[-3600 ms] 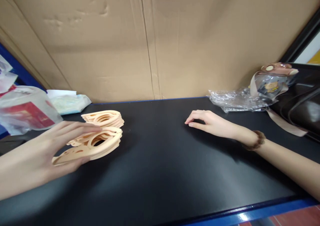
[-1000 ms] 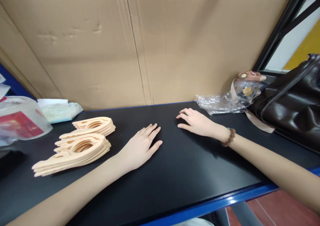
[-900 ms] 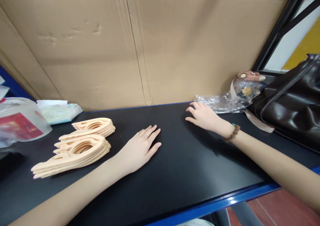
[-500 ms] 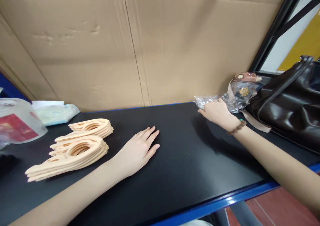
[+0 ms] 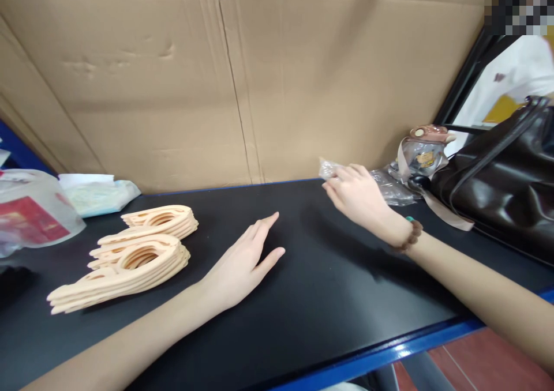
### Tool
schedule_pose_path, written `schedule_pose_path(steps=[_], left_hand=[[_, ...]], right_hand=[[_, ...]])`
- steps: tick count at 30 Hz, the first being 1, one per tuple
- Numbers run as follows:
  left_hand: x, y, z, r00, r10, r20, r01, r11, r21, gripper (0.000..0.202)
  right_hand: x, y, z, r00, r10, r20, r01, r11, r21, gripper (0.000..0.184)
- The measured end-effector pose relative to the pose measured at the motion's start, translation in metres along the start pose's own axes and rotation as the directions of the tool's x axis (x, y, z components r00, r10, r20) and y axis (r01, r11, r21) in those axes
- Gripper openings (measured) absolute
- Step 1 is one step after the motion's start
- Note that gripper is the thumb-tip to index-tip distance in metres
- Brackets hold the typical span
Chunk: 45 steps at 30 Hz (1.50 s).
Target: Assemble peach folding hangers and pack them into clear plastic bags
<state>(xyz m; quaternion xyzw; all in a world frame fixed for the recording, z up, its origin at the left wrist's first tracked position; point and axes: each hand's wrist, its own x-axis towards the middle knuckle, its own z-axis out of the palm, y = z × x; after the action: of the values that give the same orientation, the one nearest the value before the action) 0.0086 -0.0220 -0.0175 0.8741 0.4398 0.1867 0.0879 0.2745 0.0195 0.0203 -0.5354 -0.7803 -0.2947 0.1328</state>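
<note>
My right hand (image 5: pixel 355 198), with a bead bracelet on the wrist, is pinched on the edge of a clear plastic bag (image 5: pixel 389 184) at the back right of the black table (image 5: pixel 303 304), lifting that edge a little. My left hand (image 5: pixel 244 264) rests in the middle of the table, tilted on its side with fingers stretched out, holding nothing. Two stacks of flat peach-coloured cut-out pieces (image 5: pixel 130 255) lie to its left, apart from it.
A cardboard wall (image 5: pixel 242 79) backs the table. A dark leather bag (image 5: pixel 502 172) and a clear bottle with a pink lid (image 5: pixel 422 149) stand at the right. Plastic packets (image 5: pixel 38 206) lie at the far left. A person in white (image 5: pixel 515 74) is behind the bag.
My right hand reached right to the plastic bag, closed on its edge and has pulled it leftward and up. My left hand tilted onto its side. A person appeared at the upper right.
</note>
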Motion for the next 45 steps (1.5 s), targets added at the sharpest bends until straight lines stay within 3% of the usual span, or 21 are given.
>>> schedule_pose_path(steps=[2, 5, 8, 11, 15, 19, 23, 28, 30, 37, 40, 43, 45], left_hand=[[-0.001, 0.006, -0.001, 0.989, -0.043, -0.143, 0.021, 0.987, -0.157, 0.053], [-0.001, 0.011, -0.004, 0.955, -0.083, -0.285, 0.009, 0.968, -0.251, 0.045], [0.001, 0.008, -0.003, 0.96, -0.012, -0.281, -0.058, 0.97, -0.238, 0.039], [0.004, 0.0, 0.004, 0.98, 0.032, -0.194, -0.067, 0.982, -0.179, 0.039], [0.006, -0.006, 0.012, 0.999, 0.011, -0.037, -0.012, 1.0, -0.015, 0.045], [0.005, -0.007, 0.01, 0.994, 0.056, 0.097, -0.068, 0.99, 0.126, 0.045], [0.005, -0.006, 0.004, 0.986, 0.095, 0.138, -0.119, 0.976, 0.18, 0.044], [0.005, -0.004, 0.002, 0.982, 0.083, 0.168, -0.114, 0.976, 0.185, 0.043], [0.003, -0.002, 0.001, 0.981, 0.09, 0.169, -0.118, 0.98, 0.163, 0.042], [-0.001, 0.005, 0.002, 0.975, 0.126, 0.184, -0.148, 0.982, 0.115, 0.044], [-0.001, 0.005, 0.002, 0.974, 0.084, 0.21, -0.11, 0.988, 0.113, 0.053], [-0.001, 0.005, 0.002, 0.966, 0.067, 0.25, -0.095, 0.99, 0.101, 0.062], [-0.001, 0.006, 0.001, 0.962, 0.07, 0.264, -0.1, 0.99, 0.102, 0.064]], right_hand=[[-0.005, -0.02, -0.011, 0.993, -0.097, -0.072, 0.108, 0.979, 0.171, 0.044], [-0.018, -0.048, -0.028, 0.945, -0.312, -0.1, 0.325, 0.856, 0.403, 0.041], [-0.03, -0.068, -0.037, 0.825, -0.559, -0.086, 0.529, 0.709, 0.466, 0.039], [-0.036, -0.075, -0.035, 0.723, -0.678, -0.133, 0.661, 0.622, 0.419, 0.034], [-0.039, -0.078, -0.026, 0.703, -0.682, -0.202, 0.702, 0.619, 0.353, 0.028], [-0.043, -0.084, -0.025, 0.678, -0.68, -0.278, 0.735, 0.629, 0.253, 0.026], [-0.045, -0.087, -0.031, 0.611, -0.69, -0.389, 0.782, 0.602, 0.161, 0.027], [-0.047, -0.086, -0.036, 0.52, -0.73, -0.443, 0.842, 0.526, 0.122, 0.032], [-0.049, -0.088, -0.038, 0.514, -0.73, -0.45, 0.852, 0.493, 0.175, 0.032], [-0.06, -0.101, -0.043, 0.563, -0.659, -0.499, 0.826, 0.433, 0.36, 0.026], [-0.066, -0.102, -0.043, 0.546, -0.662, -0.514, 0.835, 0.379, 0.399, 0.027], [-0.074, -0.099, -0.045, 0.538, -0.72, -0.439, 0.823, 0.335, 0.459, 0.025], [-0.078, -0.097, -0.047, 0.506, -0.771, -0.386, 0.83, 0.314, 0.461, 0.024]])
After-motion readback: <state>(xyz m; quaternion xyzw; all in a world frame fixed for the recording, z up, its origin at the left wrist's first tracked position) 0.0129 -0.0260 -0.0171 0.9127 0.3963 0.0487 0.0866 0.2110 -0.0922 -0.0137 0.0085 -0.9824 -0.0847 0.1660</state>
